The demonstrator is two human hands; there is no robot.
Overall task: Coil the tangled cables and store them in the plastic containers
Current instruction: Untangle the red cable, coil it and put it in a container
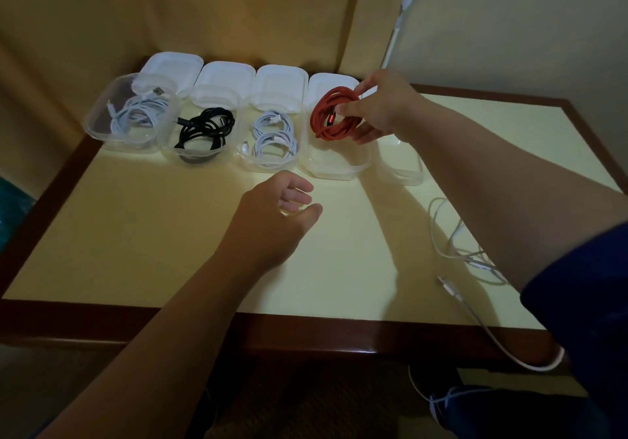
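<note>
The red cable (pixel 334 114), wound into a coil, is pinched between thumb and fingers of the right hand (pixel 380 105) just above the fourth plastic container (pixel 336 167), which looks empty, while the left hand (pixel 285 207) hovers loosely spread over the tabletop (pixel 170 235), holding nothing. If let go carelessly, the springy coil could unwind and spill over the rim. A white cable (pixel 455 248) lies tangled at the tabletop's right edge, trailing off it where a sleeve might snag it.

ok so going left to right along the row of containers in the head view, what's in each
white cable → black cable → white cable coils → red cable, held in the right hand over the fourth container
</note>
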